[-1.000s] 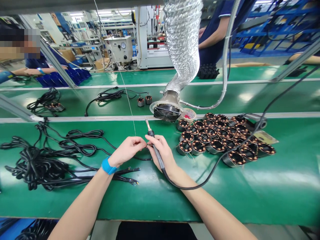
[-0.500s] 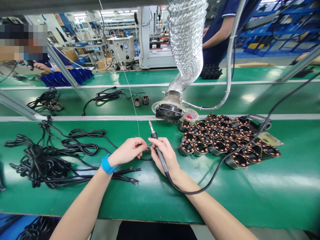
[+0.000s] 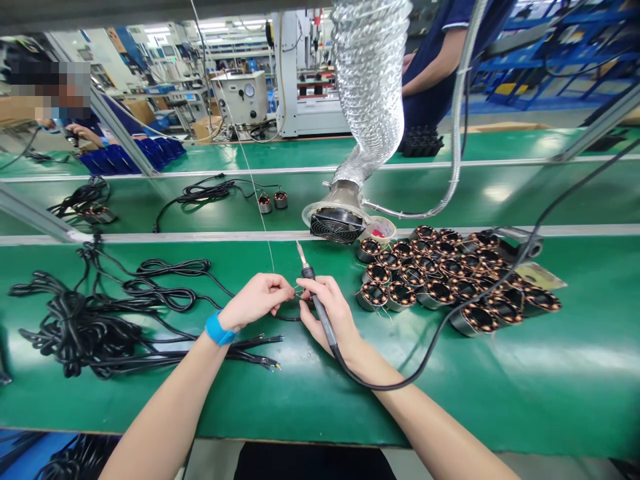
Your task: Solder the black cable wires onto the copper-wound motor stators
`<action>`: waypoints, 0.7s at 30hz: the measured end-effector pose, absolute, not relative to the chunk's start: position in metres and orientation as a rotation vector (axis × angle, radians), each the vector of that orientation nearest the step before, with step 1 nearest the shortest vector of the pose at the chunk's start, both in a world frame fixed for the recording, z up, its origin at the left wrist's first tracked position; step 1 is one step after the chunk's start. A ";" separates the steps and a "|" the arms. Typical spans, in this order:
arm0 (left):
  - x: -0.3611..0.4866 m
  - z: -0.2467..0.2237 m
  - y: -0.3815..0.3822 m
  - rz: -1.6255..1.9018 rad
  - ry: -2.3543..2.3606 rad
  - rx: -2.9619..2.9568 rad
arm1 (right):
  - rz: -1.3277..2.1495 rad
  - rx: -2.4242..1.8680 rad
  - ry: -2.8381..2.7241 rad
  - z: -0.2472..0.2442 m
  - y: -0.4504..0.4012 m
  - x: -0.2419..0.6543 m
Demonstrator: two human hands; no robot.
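My right hand (image 3: 330,317) is closed around a soldering iron (image 3: 323,313), its bare tip pointing up and away from me. Close beside it, my left hand (image 3: 265,298) pinches thin wires (image 3: 298,292) that run toward the right fingers. What the right fingertips touch besides the iron is partly hidden. A thin strand (image 3: 270,253) hangs down to the left fingers. Below the hands lie stripped cable ends (image 3: 270,363), joined to a pile of black cables (image 3: 85,327) at left. Copper-wound stators (image 3: 435,293) stand grouped at right.
A foil duct with a fan (image 3: 337,227) hangs over the bench rail, a tape roll (image 3: 383,230) beside it. The iron's cord (image 3: 430,360) crosses the right side. On the far belt lie coiled cables (image 3: 200,192) and two stators. People stand across the bench.
The small stators and coiled cable on the far belt have shifted slightly left. My hands hold nearly the same pose, with small finger movements.
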State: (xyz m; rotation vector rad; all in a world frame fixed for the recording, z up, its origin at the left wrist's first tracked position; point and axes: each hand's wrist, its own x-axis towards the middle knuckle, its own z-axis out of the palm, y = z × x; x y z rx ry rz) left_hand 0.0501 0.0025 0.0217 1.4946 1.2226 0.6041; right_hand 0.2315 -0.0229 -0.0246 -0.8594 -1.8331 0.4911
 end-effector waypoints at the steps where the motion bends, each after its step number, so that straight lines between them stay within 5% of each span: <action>1: 0.050 0.021 0.003 0.605 1.230 1.494 | 0.507 -0.859 -1.838 -0.024 -0.024 0.233; 21: 0.050 0.017 0.003 0.671 1.187 1.486 | 0.665 -1.003 -1.683 -0.018 -0.019 0.230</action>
